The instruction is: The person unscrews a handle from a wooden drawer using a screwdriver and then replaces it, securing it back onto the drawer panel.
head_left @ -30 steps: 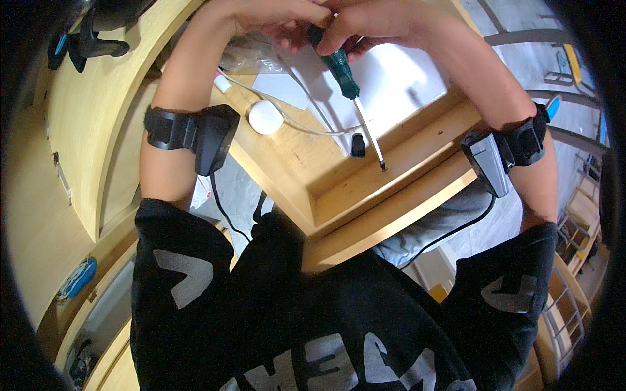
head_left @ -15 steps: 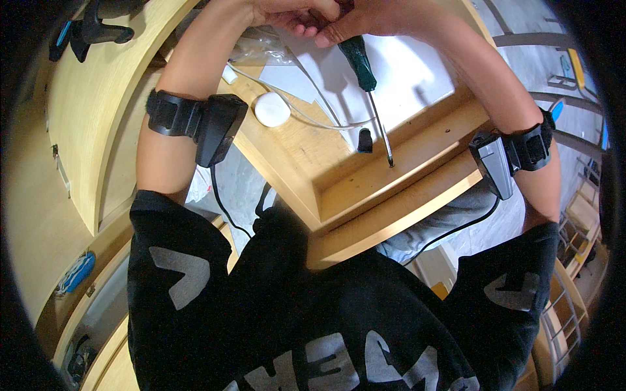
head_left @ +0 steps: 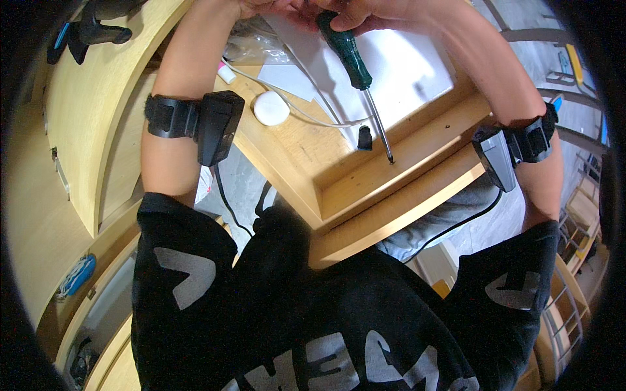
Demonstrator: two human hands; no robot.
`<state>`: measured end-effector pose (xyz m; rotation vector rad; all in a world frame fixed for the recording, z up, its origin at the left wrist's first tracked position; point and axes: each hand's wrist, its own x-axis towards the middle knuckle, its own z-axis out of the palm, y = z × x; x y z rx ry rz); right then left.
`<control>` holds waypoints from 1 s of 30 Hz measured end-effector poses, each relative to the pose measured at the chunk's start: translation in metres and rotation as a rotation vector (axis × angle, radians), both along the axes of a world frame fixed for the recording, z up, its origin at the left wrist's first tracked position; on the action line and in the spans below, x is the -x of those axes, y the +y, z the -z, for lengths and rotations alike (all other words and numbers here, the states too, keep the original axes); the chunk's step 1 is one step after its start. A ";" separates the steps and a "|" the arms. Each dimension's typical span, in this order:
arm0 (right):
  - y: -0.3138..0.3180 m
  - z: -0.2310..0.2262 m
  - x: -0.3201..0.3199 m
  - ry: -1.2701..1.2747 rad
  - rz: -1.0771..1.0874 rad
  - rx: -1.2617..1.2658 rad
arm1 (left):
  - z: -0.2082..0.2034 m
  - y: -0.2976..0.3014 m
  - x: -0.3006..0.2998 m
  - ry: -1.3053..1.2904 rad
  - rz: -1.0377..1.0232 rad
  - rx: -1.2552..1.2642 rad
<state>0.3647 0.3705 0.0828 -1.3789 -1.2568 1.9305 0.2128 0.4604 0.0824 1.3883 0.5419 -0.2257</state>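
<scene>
A screwdriver (head_left: 352,62) with a dark green handle slants down into an open wooden drawer (head_left: 319,208). Its tip meets a small dark spot on the inner face of the drawer's front, perhaps a screw head. My right hand (head_left: 385,14) is closed on the upper handle, the thumb lying along it. Beside the handle's top end is my left hand (head_left: 274,9), cut off by the upper edge; whether its fingers touch the handle is hidden. A short black piece (head_left: 365,138) lies in the drawer close to the shaft.
Inside the drawer are white paper (head_left: 411,72), a round white puck-like device (head_left: 271,108) with a cable, a small white cylinder (head_left: 226,73) and clear plastic (head_left: 261,49). A curved wooden panel (head_left: 111,124) stands left. Metal bars (head_left: 541,36) run along the right.
My right hand has shifted its hold, so more of the green handle shows. The handle now leans further left and the tip stays in place. My left hand has moved slightly up and left.
</scene>
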 end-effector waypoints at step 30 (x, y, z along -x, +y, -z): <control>0.003 0.010 -0.013 -0.275 -0.168 0.016 | 0.005 -0.004 -0.001 0.206 0.471 -0.267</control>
